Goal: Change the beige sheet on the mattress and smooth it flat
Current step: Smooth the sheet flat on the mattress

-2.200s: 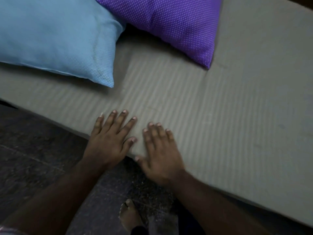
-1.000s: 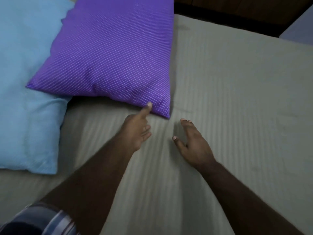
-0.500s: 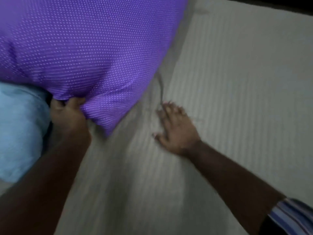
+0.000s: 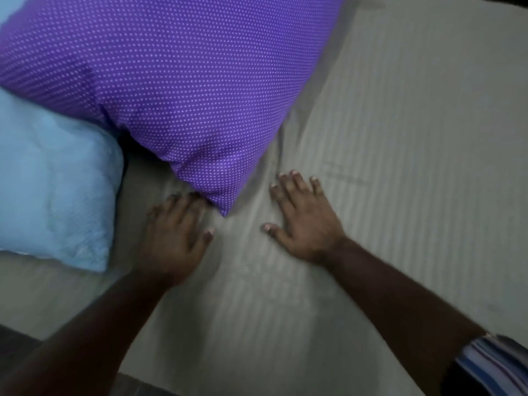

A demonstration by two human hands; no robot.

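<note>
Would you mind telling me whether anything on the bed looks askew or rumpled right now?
Yes. The beige sheet is creased between the purple pillow and the right hand, with folds running up beside the pillow's corner. That pillow lies at an angle, overlapping the blue pillow. Both hands lie flat on the sheet; the left hand touches the pillow's corner.

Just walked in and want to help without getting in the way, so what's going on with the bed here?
A person is smoothing the beige sheet on the mattress with both bare hands. The right hand lies flat on the sheet, fingers spread, beside some creases. The left hand rests on the sheet with its fingertips at the lower corner of the purple dotted pillow. That pillow overlaps a light blue pillow to its left. The sheet is on, but wrinkles remain near the purple pillow.
</note>
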